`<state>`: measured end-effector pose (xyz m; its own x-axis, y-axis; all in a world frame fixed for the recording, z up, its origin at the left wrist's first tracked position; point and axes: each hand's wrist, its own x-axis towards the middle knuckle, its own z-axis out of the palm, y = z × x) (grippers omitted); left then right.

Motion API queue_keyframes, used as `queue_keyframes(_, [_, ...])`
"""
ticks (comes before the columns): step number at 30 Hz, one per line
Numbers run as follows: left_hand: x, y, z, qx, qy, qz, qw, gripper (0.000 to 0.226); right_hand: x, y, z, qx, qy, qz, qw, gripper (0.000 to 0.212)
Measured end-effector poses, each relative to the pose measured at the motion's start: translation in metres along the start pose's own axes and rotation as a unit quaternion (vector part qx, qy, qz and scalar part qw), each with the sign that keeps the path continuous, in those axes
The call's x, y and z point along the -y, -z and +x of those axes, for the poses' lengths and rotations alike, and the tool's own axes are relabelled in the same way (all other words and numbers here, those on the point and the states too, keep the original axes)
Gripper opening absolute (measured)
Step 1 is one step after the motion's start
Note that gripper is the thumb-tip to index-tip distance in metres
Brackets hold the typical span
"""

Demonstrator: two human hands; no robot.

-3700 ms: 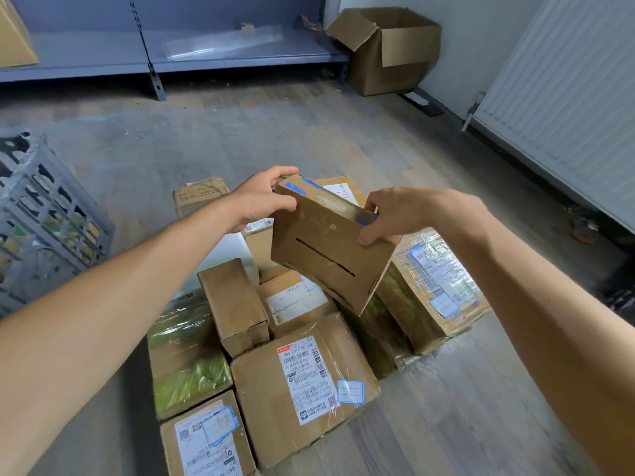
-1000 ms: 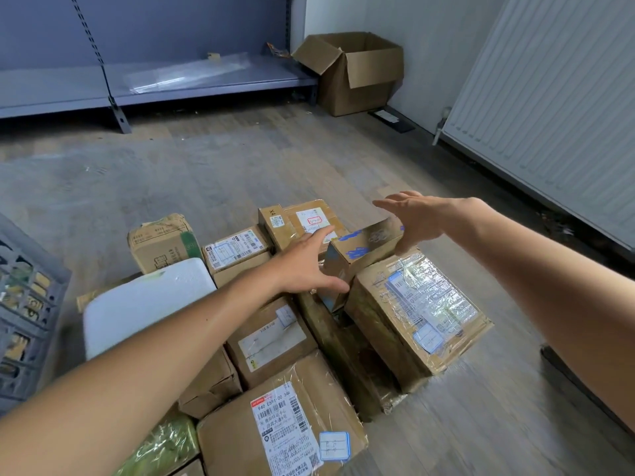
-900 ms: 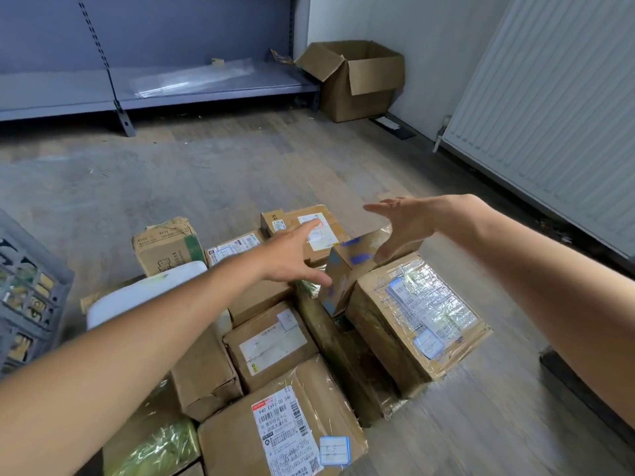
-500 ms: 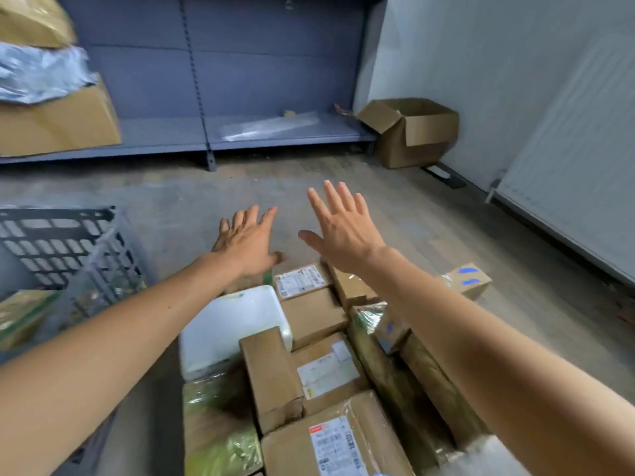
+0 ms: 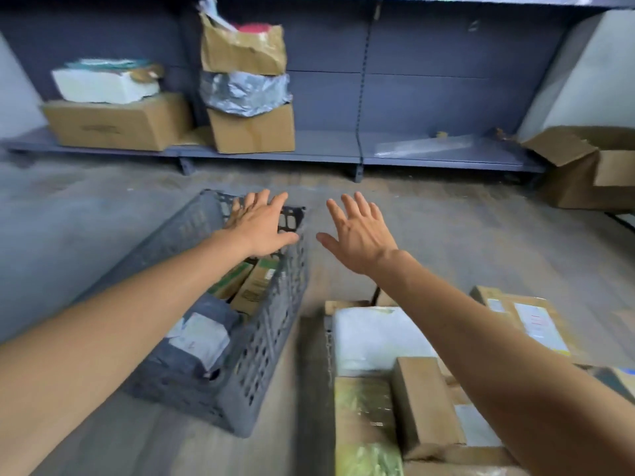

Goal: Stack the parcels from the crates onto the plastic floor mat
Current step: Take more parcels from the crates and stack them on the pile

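Shelving: the grey shelving [image 5: 343, 149] runs along the back wall. Its low board carries cardboard boxes [image 5: 117, 121] and a silver-wrapped bundle [image 5: 244, 92], and none of it looks to belong to this job.
Floor: bare floor [image 5: 446, 235] lies between the shelving and the work area.
Crate: the grey crate [image 5: 261, 359] stands on the floor at the left, just beside the stack, probably set that close to keep each carry short.
Stack: the stack of parcels [image 5: 422, 400] lies at the lower right. Its boxes are laid flat and touch side by side, with a white parcel [image 5: 374, 334] at the far left corner. I judge this gives a level bed for another layer (the mat beneath hardly shows, so I cannot tell where its edge runs).
Crate contents: the parcels in the crate [image 5: 252, 286] are brown-and-green boxes leaning at the far end, with a grey bag [image 5: 199, 341] bearing a white label nearer the camera. The task looks part done, with more to move.
Left hand: the left hand [image 5: 261, 225] hovers above the crate's far end, palm down, fingers straight and a little spread, with nothing in it. It is well placed to drop onto the boxes below.
Right hand: the right hand [image 5: 357, 235] is over bare floor between crate and stack, fingers splayed wide and empty. It likely needs to cross the crate rim so both hands can take a parcel from opposite sides.
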<state>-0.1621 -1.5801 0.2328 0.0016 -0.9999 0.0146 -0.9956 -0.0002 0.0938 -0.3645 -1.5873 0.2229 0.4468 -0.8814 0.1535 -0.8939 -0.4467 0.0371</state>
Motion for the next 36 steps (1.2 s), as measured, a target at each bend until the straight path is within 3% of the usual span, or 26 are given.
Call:
queue_keyframes(9, [0.127, -0.039, -0.002, 0.063, 0.108, -0.001, 0.992, 0.088, 0.122, -0.042, 0.062, 0.032, 0.107, 0.009, 0.994, 0.073])
queue_keyframes(11, [0.146, -0.055, -0.006, 0.105, 0.128, -0.014, 0.986, 0.087, 0.141, -0.059, 0.069, 0.062, 0.119, 0.008, 0.991, 0.073])
queue_keyframes(15, [0.180, -0.087, -0.019, 0.225, 0.150, -0.048, 0.961, 0.062, 0.182, -0.096, 0.075, 0.149, 0.126, 0.013, 0.981, 0.074])
queue_keyframes(18, [0.200, -0.107, -0.027, 0.260, 0.192, -0.039, 0.945, 0.076, 0.214, -0.122, 0.076, 0.216, 0.143, -0.001, 0.966, 0.076])
queue_keyframes(24, [0.219, -0.134, -0.029, 0.231, 0.264, -0.074, 0.933, 0.121, 0.245, -0.155, 0.074, 0.299, 0.131, 0.040, 0.944, 0.079])
queue_keyframes(26, [0.227, -0.136, -0.030, 0.220, 0.289, -0.127, 0.923, 0.125, 0.249, -0.160, 0.074, 0.332, 0.115, 0.070, 0.934, 0.080])
queue_keyframes(29, [0.238, -0.141, -0.036, 0.185, 0.299, -0.190, 0.917, 0.112, 0.252, -0.164, 0.074, 0.363, 0.069, 0.132, 0.920, 0.082])
queue_keyframes(31, [0.242, -0.144, -0.037, 0.140, 0.294, -0.209, 0.922, 0.094, 0.251, -0.165, 0.075, 0.341, 0.057, 0.135, 0.929, 0.071])
queue_keyframes(34, [0.242, -0.138, -0.033, 0.076, 0.271, -0.240, 0.929, 0.043, 0.242, -0.162, 0.079, 0.271, 0.025, 0.178, 0.946, 0.048])
queue_keyframes(36, [0.232, -0.122, -0.027, 0.030, 0.240, -0.256, 0.936, 0.024, 0.229, -0.153, 0.082, 0.226, -0.005, 0.222, 0.949, 0.041])
